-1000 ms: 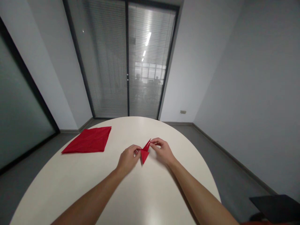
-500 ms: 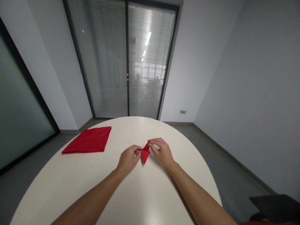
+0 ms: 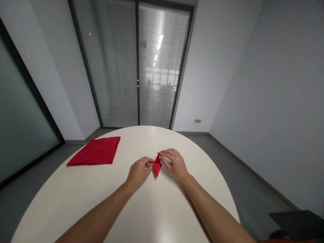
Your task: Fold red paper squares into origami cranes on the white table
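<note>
A small folded red paper figure (image 3: pixel 157 169), an origami shape with a pointed lower flap and a narrow upper point, is held between both hands above the table. My left hand (image 3: pixel 140 171) pinches its left side between thumb and fingers. At the narrow upper point, my right hand (image 3: pixel 175 163) has thumb and fingertips closed on the paper. The very tip bends over toward the left. Parts of the figure are hidden behind the fingers.
A red folded sheet or cloth (image 3: pixel 97 152) lies flat at the left of the round white table (image 3: pixel 121 209). A black chair (image 3: pixel 298 222) stands at the lower right. Beyond the table is a glass door with blinds (image 3: pixel 116 67).
The upper point of the red figure has bent to the left under my right fingers, which shifted slightly left. My left hand has stayed in place.
</note>
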The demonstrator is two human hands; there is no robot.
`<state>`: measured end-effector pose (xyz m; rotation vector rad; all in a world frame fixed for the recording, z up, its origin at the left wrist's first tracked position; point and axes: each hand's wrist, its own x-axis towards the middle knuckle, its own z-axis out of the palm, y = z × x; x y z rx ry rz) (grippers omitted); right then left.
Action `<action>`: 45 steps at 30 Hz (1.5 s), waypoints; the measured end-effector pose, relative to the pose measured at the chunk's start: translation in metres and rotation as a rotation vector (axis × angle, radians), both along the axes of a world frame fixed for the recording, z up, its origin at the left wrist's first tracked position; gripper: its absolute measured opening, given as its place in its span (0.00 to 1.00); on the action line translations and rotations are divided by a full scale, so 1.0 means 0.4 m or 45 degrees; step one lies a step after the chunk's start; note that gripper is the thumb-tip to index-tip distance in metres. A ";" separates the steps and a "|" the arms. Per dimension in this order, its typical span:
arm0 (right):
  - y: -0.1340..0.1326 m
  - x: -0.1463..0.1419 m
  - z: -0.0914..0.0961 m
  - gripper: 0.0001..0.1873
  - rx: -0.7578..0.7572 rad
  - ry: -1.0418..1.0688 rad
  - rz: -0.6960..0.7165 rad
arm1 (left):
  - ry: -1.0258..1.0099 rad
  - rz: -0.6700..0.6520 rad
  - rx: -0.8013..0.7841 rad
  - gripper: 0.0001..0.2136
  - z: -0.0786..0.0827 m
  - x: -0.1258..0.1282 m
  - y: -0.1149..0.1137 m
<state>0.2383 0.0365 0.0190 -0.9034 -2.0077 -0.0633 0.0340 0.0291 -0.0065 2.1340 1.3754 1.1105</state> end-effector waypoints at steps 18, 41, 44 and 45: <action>0.008 0.002 0.000 0.04 -0.343 0.370 0.220 | -0.029 -0.005 0.020 0.09 -0.004 -0.002 0.005; 0.027 0.002 -0.031 0.13 -0.729 0.536 0.153 | -0.097 -0.078 -0.023 0.11 -0.009 -0.004 0.010; 0.030 0.005 -0.033 0.11 -0.746 0.503 0.152 | -0.119 -0.092 -0.049 0.11 -0.012 -0.004 0.012; 0.031 0.007 -0.033 0.11 -0.749 0.495 0.153 | -0.128 -0.104 -0.057 0.12 -0.013 -0.003 0.012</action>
